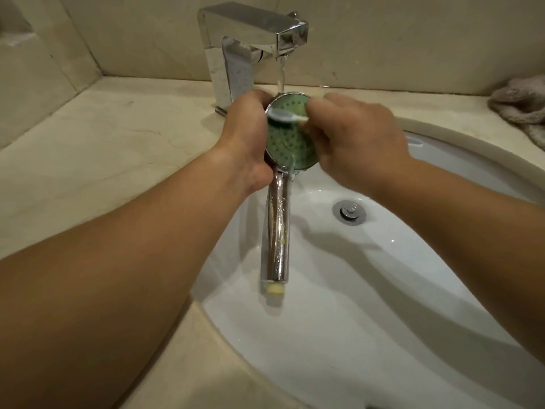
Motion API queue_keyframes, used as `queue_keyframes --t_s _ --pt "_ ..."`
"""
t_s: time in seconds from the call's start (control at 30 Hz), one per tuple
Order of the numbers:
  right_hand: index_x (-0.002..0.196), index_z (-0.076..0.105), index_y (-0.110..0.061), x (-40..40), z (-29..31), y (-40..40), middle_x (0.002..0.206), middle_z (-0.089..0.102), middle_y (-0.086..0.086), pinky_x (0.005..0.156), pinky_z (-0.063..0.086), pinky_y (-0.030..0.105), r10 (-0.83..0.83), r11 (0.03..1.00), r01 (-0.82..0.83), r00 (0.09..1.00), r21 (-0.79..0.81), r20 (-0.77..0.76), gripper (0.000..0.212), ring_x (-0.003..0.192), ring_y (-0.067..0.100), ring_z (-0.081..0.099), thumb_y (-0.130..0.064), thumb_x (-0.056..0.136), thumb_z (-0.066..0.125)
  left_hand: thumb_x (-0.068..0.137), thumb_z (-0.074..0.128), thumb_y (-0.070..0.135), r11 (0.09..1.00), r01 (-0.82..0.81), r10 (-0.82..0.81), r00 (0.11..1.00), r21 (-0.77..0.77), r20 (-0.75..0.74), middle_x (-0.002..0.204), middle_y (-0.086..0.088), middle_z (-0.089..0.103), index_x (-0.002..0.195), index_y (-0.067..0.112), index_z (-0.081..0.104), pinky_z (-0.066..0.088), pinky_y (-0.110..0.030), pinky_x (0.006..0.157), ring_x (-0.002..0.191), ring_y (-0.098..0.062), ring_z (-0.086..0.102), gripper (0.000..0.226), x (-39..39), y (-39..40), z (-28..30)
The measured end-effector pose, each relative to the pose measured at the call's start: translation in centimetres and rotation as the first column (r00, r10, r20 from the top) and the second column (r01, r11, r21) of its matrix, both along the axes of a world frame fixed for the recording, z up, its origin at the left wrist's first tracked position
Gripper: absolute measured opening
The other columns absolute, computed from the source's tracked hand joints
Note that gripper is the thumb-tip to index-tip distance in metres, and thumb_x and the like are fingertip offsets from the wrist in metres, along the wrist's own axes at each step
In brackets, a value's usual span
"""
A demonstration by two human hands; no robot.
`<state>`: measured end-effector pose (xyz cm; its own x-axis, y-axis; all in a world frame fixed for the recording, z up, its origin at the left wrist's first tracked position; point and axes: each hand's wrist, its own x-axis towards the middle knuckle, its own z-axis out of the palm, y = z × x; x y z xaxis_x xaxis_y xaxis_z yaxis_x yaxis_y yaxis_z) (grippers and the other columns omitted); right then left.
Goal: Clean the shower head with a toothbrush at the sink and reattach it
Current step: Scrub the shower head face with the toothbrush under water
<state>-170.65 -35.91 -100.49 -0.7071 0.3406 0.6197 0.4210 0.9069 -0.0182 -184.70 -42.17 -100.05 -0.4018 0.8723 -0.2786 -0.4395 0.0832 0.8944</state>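
Observation:
A chrome shower head point(287, 143) with a round green spray face is held over the white sink point(368, 290), its handle pointing toward me. My left hand point(247, 137) grips the head's left rim and neck. My right hand point(354, 137) pinches a white toothbrush point(287, 116), whose blurred head lies across the upper part of the green face. Water runs from the chrome faucet point(250, 45) onto the top edge of the shower head.
A beige stone counter point(103, 149) surrounds the sink. A crumpled pinkish towel point(522, 107) lies at the far right of the counter. The metal drain plug point(349, 212) sits in the basin to the right of the handle. Tiled walls rise behind.

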Motion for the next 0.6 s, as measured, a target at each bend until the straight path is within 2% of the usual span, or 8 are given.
queue_keyframes --t_s 0.07,0.1,0.2,0.27,0.4,0.47,0.6 --pt "0.086 0.044 -0.020 0.1 0.3 0.7 0.076 0.043 0.002 0.052 0.032 0.033 -0.067 0.997 0.066 0.997 -0.035 -0.030 0.008 0.060 0.029 0.045 -0.025 0.091 0.047 0.100 0.038 0.033 1.000 0.009 -0.009 1.000 0.007 0.011 0.105 -0.022 0.075 0.102 0.008 0.071 0.056 -0.053 0.099 0.097 -0.033 0.071 0.041 0.1 -0.1 0.0" --pt "0.086 0.045 -0.019 0.1 0.0 0.5 0.076 0.044 0.001 0.051 0.035 0.034 -0.042 0.999 0.041 0.999 -0.024 -0.026 0.008 0.060 0.030 0.046 -0.024 0.091 0.048 0.099 0.038 0.032 1.000 0.006 -0.006 1.000 0.005 0.016 0.101 -0.021 0.074 0.101 0.008 0.070 0.056 -0.051 0.098 0.094 -0.033 0.071 0.040 0.1 -0.1 0.0" --pt "0.086 0.048 -0.015 0.2 -1.2 -0.4 0.075 0.052 0.007 0.043 0.040 0.036 0.132 0.989 -0.132 0.991 0.066 0.006 0.008 0.055 0.031 0.048 -0.021 0.089 0.053 0.099 0.038 0.030 1.000 -0.006 0.006 1.000 -0.003 0.018 0.076 -0.011 0.069 0.082 0.010 0.067 0.057 -0.035 0.071 0.071 -0.027 0.067 0.039 -0.2 0.0 0.1" --pt "0.086 0.048 -0.014 0.4 -1.7 -0.4 0.076 0.054 0.008 0.041 0.040 0.035 0.174 0.981 -0.174 0.985 0.082 0.004 0.010 0.053 0.032 0.047 -0.020 0.089 0.056 0.099 0.038 0.030 1.000 -0.014 0.014 1.000 -0.002 0.020 0.074 -0.010 0.068 0.081 0.010 0.067 0.055 -0.033 0.065 0.067 -0.027 0.067 0.039 -0.2 -0.1 0.3" --pt "0.087 0.049 -0.014 1.2 -2.2 0.4 0.076 0.054 0.008 0.040 0.038 0.033 0.221 0.969 -0.225 0.974 0.103 0.046 0.011 0.050 0.031 0.045 -0.022 0.094 0.052 0.101 0.035 0.033 0.998 -0.055 0.054 0.998 0.020 0.036 0.100 -0.019 0.071 0.111 0.006 0.067 0.061 -0.046 0.080 0.091 -0.034 0.072 0.043 0.0 -0.5 0.7" --pt "0.084 0.049 -0.013 1.5 -2.3 0.8 0.074 0.052 0.009 0.041 0.035 0.031 0.216 0.970 -0.217 0.976 0.113 0.022 0.011 0.050 0.028 0.043 -0.018 0.093 0.054 0.102 0.034 0.034 0.997 -0.069 0.068 0.997 0.020 0.032 0.102 -0.021 0.074 0.114 0.005 0.069 0.060 -0.051 0.084 0.094 -0.036 0.073 0.047 0.1 -0.5 0.8" --pt "0.081 0.050 -0.009 1.2 -1.8 1.1 0.072 0.049 0.008 0.044 0.031 0.029 0.114 0.991 -0.108 0.990 0.075 -0.080 0.013 0.053 0.025 0.036 -0.015 0.092 0.055 0.103 0.033 0.035 0.996 -0.087 0.087 0.996 0.000 0.022 0.099 -0.020 0.076 0.112 0.005 0.071 0.061 -0.050 0.086 0.095 -0.037 0.074 0.049 0.2 -0.2 0.8"
